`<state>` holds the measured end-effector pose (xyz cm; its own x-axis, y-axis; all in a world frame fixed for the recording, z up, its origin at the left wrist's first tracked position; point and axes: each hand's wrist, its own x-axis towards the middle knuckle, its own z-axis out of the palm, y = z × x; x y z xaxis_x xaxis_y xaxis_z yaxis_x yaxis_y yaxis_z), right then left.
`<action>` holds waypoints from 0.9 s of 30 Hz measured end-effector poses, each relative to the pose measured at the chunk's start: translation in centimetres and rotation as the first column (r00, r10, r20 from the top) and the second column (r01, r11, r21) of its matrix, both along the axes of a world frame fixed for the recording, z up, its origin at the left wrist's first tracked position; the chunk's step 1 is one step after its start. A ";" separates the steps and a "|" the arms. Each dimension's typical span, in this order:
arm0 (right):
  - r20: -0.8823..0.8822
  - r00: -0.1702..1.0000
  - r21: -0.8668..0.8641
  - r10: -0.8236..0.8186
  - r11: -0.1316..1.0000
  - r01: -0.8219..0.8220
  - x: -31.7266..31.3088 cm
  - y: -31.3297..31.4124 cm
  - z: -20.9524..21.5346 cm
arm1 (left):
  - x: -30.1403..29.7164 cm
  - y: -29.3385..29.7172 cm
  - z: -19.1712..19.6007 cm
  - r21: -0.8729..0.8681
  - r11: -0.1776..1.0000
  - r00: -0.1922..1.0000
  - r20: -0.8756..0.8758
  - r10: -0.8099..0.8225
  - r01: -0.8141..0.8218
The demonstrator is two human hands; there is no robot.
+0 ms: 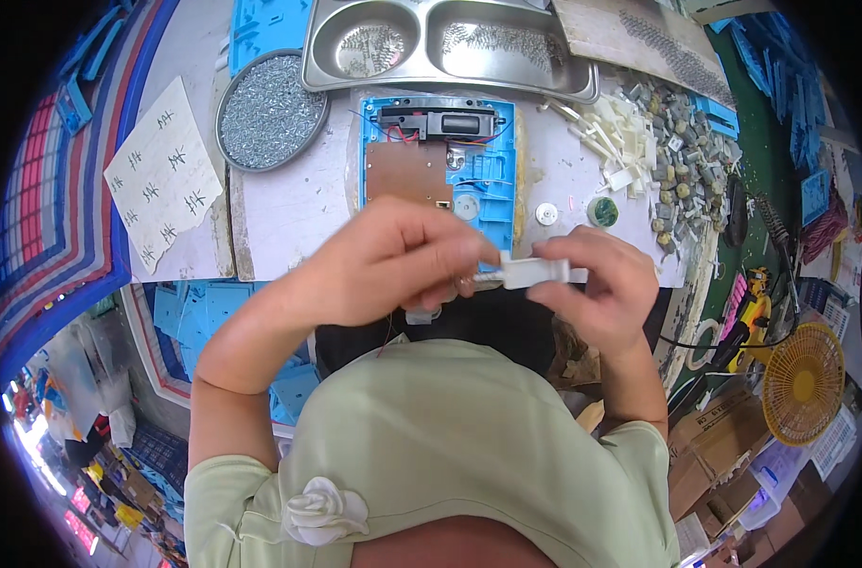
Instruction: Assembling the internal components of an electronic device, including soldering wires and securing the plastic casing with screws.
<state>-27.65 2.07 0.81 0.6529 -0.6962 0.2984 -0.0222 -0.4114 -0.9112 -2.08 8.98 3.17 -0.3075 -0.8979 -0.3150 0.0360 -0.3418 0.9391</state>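
Head view. Pale green shirt (469,417) nearest the lens, one white fabric rosette (323,511) on it.

Two bare hands above the near edge of one pale surface (280,218). Right hand (603,284): thumb and fingers clamped on one white plastic part (535,274), held in the air between the hands, in front of the casing. Left hand (403,256): fingers curled in together at the end of one twisted metal rod (489,278), which meets the white part's left side; cannot tell whether they grip it, fingertips partly hidden.

Beyond the hands, one open blue casing (497,185), near end covered by the left hand. In it: one brown board (403,170), one black module (450,123) across the far end, thin wires.

Left of casing: one round bowl (270,170) of small metal pieces, too many to count; one paper sheet (157,175) with handwritten marks. Behind: one steel tray (424,68), two compartments in sight, small metal pieces in both. Right: one white disc (545,214), one small round container (601,211) with green inside, one heap of white pieces (625,151), one heap of greyish pieces (682,170), both uncountable.

One yellow fan (803,383), far right.
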 end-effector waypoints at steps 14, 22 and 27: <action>0.390 0.881 0.703 -0.267 0.705 -0.097 -3.3 1.6 -1.9 | -1.4 -4.5 -3.6 -0.624 0.669 0.615 0.727 0.306 0.404; 0.075 0.973 0.609 -0.221 0.782 0.131 -2.7 1.2 -0.3 | -2.3 -5.0 -3.4 -0.541 0.693 0.555 0.797 0.240 0.477; -0.189 0.934 -0.041 -0.303 0.953 0.301 -1.1 -0.1 -1.1 | 0.7 -3.8 -1.9 -0.589 0.783 0.759 0.598 0.257 0.199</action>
<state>-28.78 1.93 -0.25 0.4575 -0.8669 0.1977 -0.3201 -0.3680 -0.8730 -1.37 5.21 1.26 -0.2166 -0.9606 0.1743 -0.6229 0.2735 0.7329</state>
